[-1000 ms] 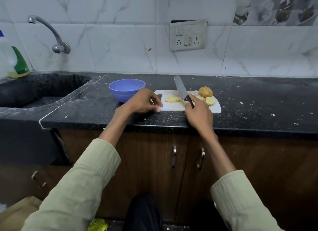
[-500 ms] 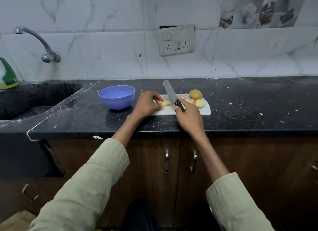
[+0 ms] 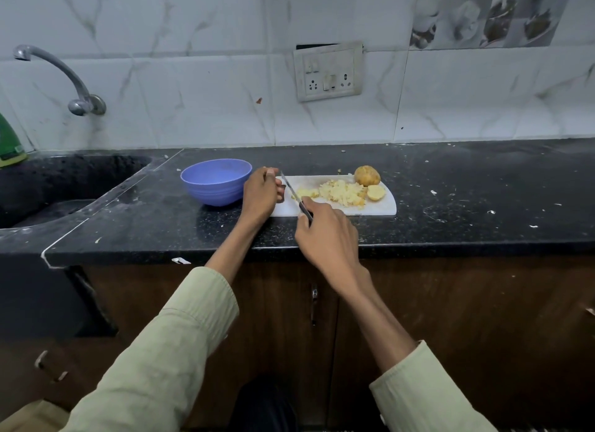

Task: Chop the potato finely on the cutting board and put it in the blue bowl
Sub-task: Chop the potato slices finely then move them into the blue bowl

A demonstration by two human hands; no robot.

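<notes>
A white cutting board [image 3: 380, 207] lies on the black counter. On it are a pile of finely chopped potato [image 3: 341, 191], a small slice [image 3: 304, 193] to the pile's left, a cut half [image 3: 376, 192] and an unpeeled chunk [image 3: 367, 175] at the back right. My right hand [image 3: 328, 235] grips the handle of a knife [image 3: 291, 190], whose blade is down on the board just left of the slice. My left hand [image 3: 260, 194] holds the board's left end with curled fingers. The blue bowl [image 3: 215, 182] stands directly left of that hand, its inside looking bare.
A black sink [image 3: 64, 186] with a metal tap [image 3: 64, 77] is at the left, and a green bottle [image 3: 9, 144] stands at its far edge. A wall socket [image 3: 328, 72] is behind the board. Potato scraps dot the counter [image 3: 483, 206] to the right.
The knife blade, raised and flat-on before, is now lowered edge-down onto the board. My left hand stays at the board's left end. The view has drawn closer.
</notes>
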